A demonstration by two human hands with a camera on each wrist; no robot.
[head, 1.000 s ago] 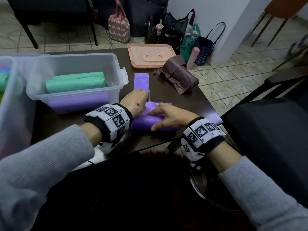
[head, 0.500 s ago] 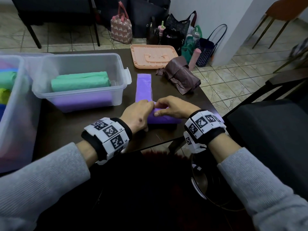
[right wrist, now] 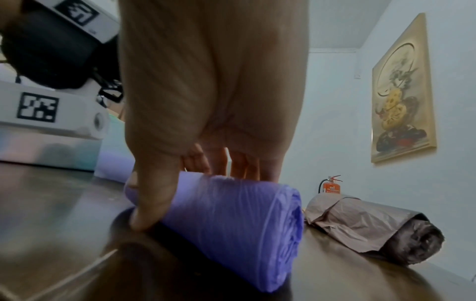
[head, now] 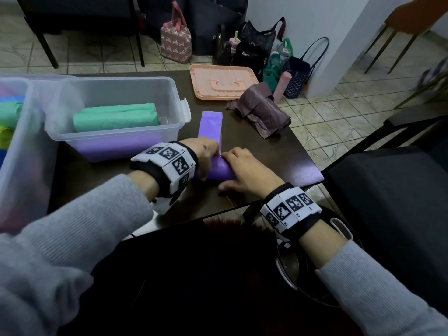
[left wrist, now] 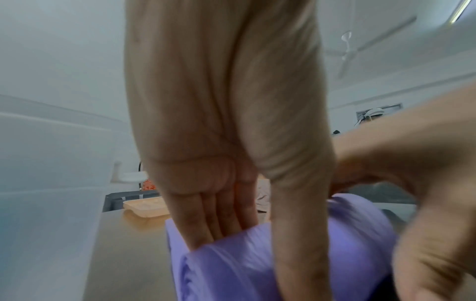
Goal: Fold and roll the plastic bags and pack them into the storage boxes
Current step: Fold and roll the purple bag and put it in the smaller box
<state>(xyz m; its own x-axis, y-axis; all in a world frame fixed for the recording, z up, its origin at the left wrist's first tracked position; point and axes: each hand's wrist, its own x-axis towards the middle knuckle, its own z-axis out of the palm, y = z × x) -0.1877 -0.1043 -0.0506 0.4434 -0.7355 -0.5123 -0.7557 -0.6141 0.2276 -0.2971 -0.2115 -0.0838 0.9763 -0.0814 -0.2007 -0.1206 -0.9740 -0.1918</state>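
Note:
A purple plastic bag (head: 219, 169) lies partly rolled on the dark table (head: 286, 154), its flat strip (head: 210, 126) stretching away from me. My left hand (head: 203, 154) grips the left end of the roll (left wrist: 257, 260), fingers over the top and thumb at the near side. My right hand (head: 242, 168) grips the right part of the purple roll (right wrist: 231, 220), thumb at the near side and fingers curled over the far side. A clear storage box (head: 116, 141) to the left holds a green roll (head: 116, 117) on a purple layer.
A brown rolled bag (head: 261, 112) lies at the table's right, also seen as the brown roll (right wrist: 373, 226). A peach lid (head: 223, 81) sits at the far edge. A second clear box (head: 14, 154) stands at the left. Handbags (head: 175, 42) stand on the tiled floor beyond.
Both hands have closed in on the purple bag and rolled it away from me; the roll is thicker and the flat strip shorter than a second ago.

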